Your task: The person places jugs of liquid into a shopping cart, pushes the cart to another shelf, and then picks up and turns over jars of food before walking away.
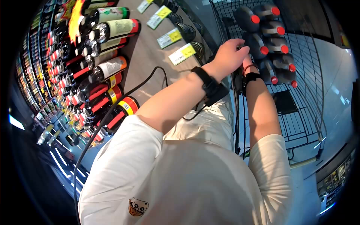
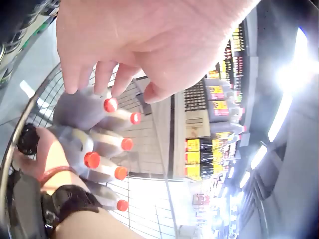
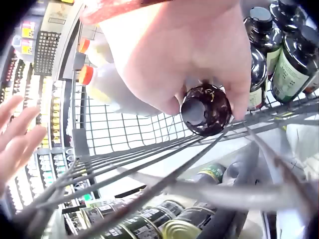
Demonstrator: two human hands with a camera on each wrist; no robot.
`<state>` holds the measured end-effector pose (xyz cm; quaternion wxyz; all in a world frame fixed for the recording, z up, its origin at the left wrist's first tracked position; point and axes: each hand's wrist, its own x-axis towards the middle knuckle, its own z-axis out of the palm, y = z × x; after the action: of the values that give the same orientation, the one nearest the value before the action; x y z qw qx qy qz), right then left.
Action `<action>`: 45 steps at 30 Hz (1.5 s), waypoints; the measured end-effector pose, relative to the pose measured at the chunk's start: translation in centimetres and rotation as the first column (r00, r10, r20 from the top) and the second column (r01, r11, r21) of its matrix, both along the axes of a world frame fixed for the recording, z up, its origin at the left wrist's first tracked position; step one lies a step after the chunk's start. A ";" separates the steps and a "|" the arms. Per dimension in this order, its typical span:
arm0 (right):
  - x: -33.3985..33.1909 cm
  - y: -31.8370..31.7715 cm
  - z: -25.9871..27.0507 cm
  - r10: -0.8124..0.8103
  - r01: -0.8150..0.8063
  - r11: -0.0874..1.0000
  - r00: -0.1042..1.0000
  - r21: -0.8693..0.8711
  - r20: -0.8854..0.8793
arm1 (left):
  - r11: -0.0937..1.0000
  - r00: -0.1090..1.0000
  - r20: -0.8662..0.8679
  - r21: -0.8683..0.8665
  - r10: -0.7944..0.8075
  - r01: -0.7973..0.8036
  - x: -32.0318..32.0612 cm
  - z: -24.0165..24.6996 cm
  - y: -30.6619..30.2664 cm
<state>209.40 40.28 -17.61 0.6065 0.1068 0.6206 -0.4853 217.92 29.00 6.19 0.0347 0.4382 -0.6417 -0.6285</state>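
Display bottles: dark, with labels and many red necks, packed well to the left of the cart (image 3: 127, 132), seen from the head (image 1: 114, 30).
Price tags: a row of yellow-and-white cards (image 1: 182, 53) on the wooden ledge, left of the cart.
Tins: lined up beside those cards, between the ledge and the cart (image 1: 198, 50).
Left hand: over the cart's near side, fingers parted and thumb set apart, nothing held (image 2: 134, 45).
Right hand: at the cart's wire side, fingers and thumb curled round a bottle; a red bracelet (image 1: 250, 68) circles the wrist (image 3: 189, 59).
Gripped bottle: dark and glossy, just beside the cart's wire side; whether it touches the wire, I cannot tell (image 3: 212, 117).
Red-capped jugs: grouped inside the cart, full of dark liquid (image 2: 75, 110).
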 end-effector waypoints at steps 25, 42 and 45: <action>32.7 -24.0 32.6 0.299 -0.706 0.511 0.681 -0.491 -0.669 | 0.342 0.279 -0.455 0.061 0.846 -0.938 32.6 11.9 -10.8; 30.1 -15.4 34.0 0.216 -0.580 0.676 0.746 -0.454 -0.630 | 0.293 0.189 -0.235 0.580 0.954 -0.760 30.8 14.1 -6.3; 28.6 -12.2 36.4 0.190 -0.545 0.725 0.746 -0.422 -0.638 | 0.397 0.267 -0.328 0.443 0.906 -0.804 28.9 14.9 -3.2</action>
<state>238.03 28.09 18.78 0.4895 -0.3614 0.5964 -0.5236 246.86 25.79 21.12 0.5006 0.5258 -0.2013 -0.6576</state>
